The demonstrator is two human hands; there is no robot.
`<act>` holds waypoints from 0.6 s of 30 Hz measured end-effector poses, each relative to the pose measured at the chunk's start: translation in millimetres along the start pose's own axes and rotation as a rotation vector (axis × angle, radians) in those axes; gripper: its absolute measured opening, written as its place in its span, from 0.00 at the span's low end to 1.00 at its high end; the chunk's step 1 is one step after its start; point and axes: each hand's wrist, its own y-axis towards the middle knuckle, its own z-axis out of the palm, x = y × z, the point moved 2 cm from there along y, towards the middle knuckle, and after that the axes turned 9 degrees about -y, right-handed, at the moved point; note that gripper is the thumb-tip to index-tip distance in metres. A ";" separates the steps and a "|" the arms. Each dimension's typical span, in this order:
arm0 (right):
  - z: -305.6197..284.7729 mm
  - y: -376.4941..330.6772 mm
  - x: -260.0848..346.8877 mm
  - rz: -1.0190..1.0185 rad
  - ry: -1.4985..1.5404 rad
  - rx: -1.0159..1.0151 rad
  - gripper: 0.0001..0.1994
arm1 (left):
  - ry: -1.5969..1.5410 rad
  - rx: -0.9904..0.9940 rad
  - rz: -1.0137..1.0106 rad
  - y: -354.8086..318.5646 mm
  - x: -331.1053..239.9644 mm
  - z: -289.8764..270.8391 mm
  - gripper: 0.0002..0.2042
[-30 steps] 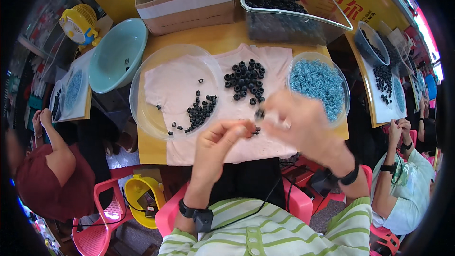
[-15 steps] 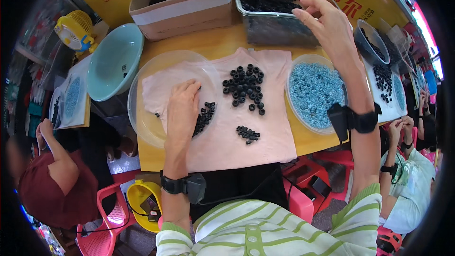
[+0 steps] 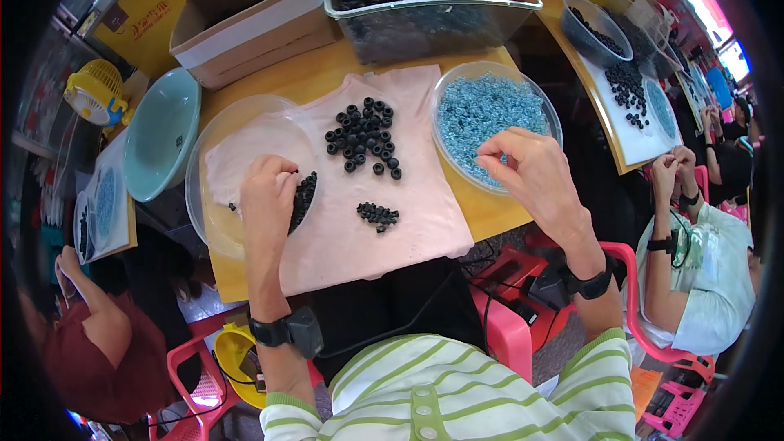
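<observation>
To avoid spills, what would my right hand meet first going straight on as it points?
Your right hand would likely meet the blue beads first, though its height above them is unclear.

1. A yellow table [image 3: 496, 211] carries everything below.
2. Far left corner: an open cardboard box [image 3: 257, 47].
3. Far edge, right of that: a clear plastic bin [image 3: 441, 33] with black pieces.
4. Middle, reaching the near edge: a pink T-shirt [image 3: 416, 118], spread flat.
5. Left edge: a round clear tray [image 3: 196, 184], overlapping the shirt.
6. Right edge: a round clear tub [image 3: 438, 135] of blue beads [image 3: 482, 110].
</observation>
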 end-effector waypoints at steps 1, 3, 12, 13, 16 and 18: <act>0.3 -4.0 -3.5 -0.007 -0.001 -0.039 0.06 | -0.047 -0.038 -0.021 -0.6 -6.4 -0.4 0.05; 3.7 -9.1 -8.0 0.029 -0.001 -0.049 0.06 | -0.137 -0.116 -0.064 -2.4 -27.7 -3.8 0.05; 30.0 0.5 -10.6 -0.095 -0.005 -0.047 0.04 | -0.282 0.245 0.169 -37.2 -97.1 78.6 0.07; 31.4 1.5 -10.8 -0.101 0.005 -0.051 0.04 | -0.236 0.273 0.234 -39.5 -100.6 84.9 0.08; 36.9 4.6 -12.8 -0.101 0.023 -0.028 0.04 | -0.201 0.268 0.223 -41.9 -103.8 91.5 0.09; 39.3 4.4 -14.9 -0.078 0.012 -0.016 0.04 | -0.213 0.279 0.211 -40.8 -102.2 87.2 0.09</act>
